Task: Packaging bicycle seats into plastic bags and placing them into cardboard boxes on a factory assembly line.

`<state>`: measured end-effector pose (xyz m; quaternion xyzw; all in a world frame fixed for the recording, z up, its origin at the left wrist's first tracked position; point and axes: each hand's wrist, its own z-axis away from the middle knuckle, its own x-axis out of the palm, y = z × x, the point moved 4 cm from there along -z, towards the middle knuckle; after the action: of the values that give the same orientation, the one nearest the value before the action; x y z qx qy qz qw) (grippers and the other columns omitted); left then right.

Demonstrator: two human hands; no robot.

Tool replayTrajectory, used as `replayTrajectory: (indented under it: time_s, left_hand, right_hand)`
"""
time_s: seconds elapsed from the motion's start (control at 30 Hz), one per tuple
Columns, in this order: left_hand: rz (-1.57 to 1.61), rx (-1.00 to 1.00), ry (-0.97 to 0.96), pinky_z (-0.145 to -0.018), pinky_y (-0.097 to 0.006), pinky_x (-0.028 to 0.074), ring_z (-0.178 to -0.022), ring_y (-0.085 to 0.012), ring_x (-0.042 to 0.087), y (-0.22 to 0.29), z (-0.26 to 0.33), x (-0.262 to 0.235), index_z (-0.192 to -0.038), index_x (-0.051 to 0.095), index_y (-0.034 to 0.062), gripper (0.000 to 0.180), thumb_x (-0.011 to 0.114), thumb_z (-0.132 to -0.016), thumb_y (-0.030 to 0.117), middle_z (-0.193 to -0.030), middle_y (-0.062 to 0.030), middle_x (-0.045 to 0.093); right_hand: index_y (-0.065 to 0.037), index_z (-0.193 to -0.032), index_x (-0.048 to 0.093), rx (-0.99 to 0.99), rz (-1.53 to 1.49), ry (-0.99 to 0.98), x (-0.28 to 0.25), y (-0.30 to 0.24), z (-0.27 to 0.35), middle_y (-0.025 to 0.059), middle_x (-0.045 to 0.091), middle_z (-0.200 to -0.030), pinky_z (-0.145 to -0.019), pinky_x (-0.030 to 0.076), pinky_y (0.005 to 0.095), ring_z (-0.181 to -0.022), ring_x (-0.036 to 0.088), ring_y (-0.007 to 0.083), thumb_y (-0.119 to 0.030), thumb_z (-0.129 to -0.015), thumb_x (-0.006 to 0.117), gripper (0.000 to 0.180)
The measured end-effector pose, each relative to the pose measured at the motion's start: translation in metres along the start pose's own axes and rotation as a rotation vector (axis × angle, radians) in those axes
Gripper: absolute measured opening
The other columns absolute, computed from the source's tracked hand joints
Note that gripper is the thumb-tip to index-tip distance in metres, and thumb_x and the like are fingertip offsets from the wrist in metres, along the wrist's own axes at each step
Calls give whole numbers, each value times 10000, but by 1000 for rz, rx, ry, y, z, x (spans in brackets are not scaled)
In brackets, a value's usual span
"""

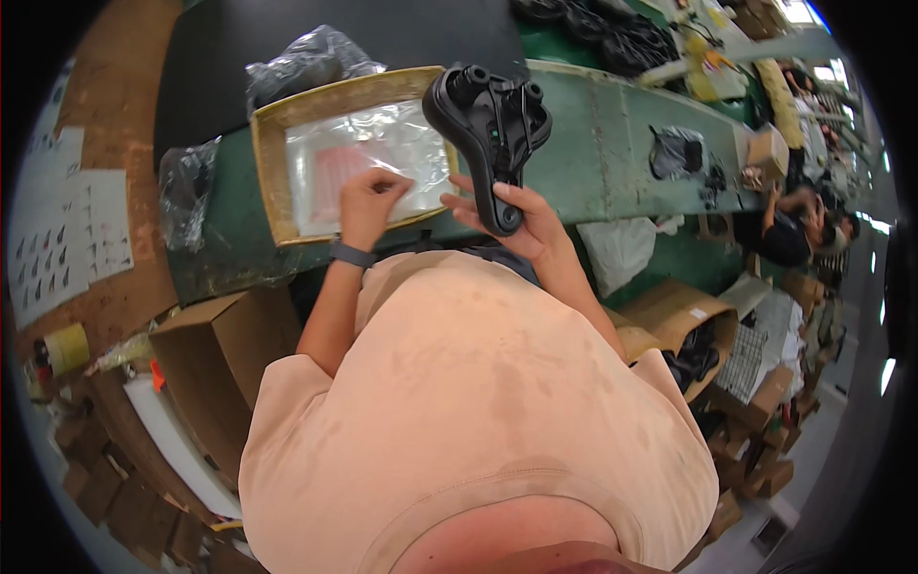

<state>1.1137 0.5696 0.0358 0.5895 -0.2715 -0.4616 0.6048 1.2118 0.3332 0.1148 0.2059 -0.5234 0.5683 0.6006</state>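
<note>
My right hand (531, 225) is closed round the narrow nose of a black bicycle saddle (492, 143). Its underside faces up, showing the rails and two round springs at the wide end, which points away from me. My left hand (366, 206), with a dark band on its wrist, is over a stack of clear plastic bags (320, 143) with pinkish-red print. Its fingers are curled and pinched together against the bags; whether a bag's edge is between them is hidden. The bags lie in a shallow yellow-rimmed box (271, 182) on the green bench.
Crumpled clear plastic (311, 62) lies behind the box, with a plastic-wrapped dark item (186, 191) to its left. Black saddles (612, 38) are heaped at the back right. Open cartons (225, 354) stand below the bench on both sides. Another person (789, 230) works at far right.
</note>
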Motion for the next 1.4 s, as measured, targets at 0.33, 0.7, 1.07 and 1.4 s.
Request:
replayTrajectory:
  time_s: [0.33,0.7,1.07,1.4]
  left_hand:
    - [808,-374,-230,-865,-346,616,-945,-200,761,33,51,-13,-1112,784,-1,178,688,-1040,131,-1062,-96,801]
    - [568,-304,-3,-595,-212,365,-669,-25,523,45,-12,-45,-974,774,12,239,746,-1037,240,-786,42,665]
    - [88,972,-539,-539,-383,483,-604,-268,617,246,-96,86,-995,787,89,173,794,-831,33,-727,-75,634]
    - [312,-25,551,-534,-201,301,-578,-29,393,107,-285,-72,-1152,754,44,247,588,-1127,225,-712,56,541]
  right_hand:
    - [65,-1326,583,136,160,122,-13,16,-20,235,698,-1200,-902,663,441,-1053,741,332,-2,-956,687,391]
    - [3,-1383,570,-54,818,15,21,-62,5,139,697,-1129,-899,554,360,-1032,692,246,5,-740,844,699]
    - [-93,-1670,254,-399,774,398,-53,-134,-55,153,629,-1370,-1029,568,417,-1277,621,284,-22,-799,882,1076]
    - [14,-1578,408,-279,587,536,-188,-368,-255,181,709,-1233,-669,643,362,-868,774,243,-207,-986,780,733]
